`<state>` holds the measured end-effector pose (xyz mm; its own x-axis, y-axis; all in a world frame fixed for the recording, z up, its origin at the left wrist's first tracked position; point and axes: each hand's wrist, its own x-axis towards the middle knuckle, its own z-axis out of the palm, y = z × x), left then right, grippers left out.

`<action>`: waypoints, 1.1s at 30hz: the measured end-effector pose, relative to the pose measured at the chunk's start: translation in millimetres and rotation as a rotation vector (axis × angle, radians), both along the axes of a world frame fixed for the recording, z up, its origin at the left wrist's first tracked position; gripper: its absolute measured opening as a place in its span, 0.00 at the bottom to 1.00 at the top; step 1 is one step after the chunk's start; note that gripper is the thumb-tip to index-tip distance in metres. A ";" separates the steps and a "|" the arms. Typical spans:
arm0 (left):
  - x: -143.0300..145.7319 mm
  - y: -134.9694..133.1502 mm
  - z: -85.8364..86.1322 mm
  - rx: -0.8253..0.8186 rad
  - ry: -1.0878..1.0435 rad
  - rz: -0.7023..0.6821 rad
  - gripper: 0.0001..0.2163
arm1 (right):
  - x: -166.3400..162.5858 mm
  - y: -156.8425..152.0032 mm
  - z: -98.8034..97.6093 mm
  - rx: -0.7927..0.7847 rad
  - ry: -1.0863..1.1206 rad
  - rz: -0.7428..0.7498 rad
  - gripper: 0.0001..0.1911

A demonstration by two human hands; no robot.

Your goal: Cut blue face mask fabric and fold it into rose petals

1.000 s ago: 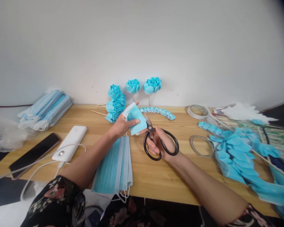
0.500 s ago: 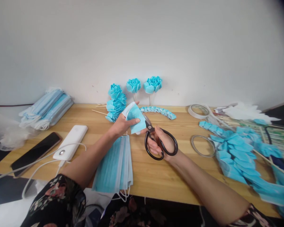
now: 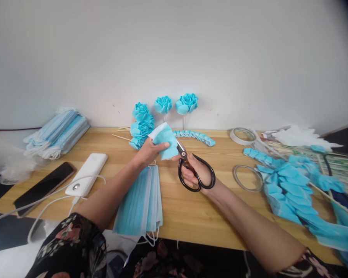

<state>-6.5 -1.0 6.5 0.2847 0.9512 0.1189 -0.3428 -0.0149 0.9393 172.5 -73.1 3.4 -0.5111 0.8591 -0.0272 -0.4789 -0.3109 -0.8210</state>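
Note:
My left hand pinches a folded piece of blue and white mask fabric, thumb on top, above the middle of the table. My right hand holds black-handled scissors, its fingers through and around the loops. The scissor blades lie at the right edge of the fabric; part of them is hidden by it. Below my left hand lies a small stack of blue face masks. Just behind the fabric is a pleated blue strip.
Blue fabric roses on sticks stand by the wall, with more roses piled left. A mask stack, phone and white power bank with cables lie left. Tape rolls and gathered blue strips lie right.
The scissor handles have drawn a little closer together and the scissors have shifted slightly up and left. The fabric has moved slightly left, still in my left hand.

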 end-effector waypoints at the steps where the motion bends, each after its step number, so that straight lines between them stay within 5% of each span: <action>1: 0.4 1.7 -2.4 -0.002 -0.012 0.014 0.31 | 0.3 0.7 -0.2 0.009 -0.010 -0.020 0.24; 12: 4.3 4.7 -3.7 -0.065 -0.074 0.203 0.19 | 0.3 3.9 -15.3 0.171 -0.138 -0.023 0.30; 22: 0.2 8.2 -13.8 -0.034 -0.001 0.222 0.18 | -0.1 3.9 -15.8 0.182 -0.042 0.124 0.37; 33: 2.9 7.9 -16.1 -0.048 -0.049 0.169 0.17 | 4.3 1.7 0.7 0.203 -0.106 0.093 0.37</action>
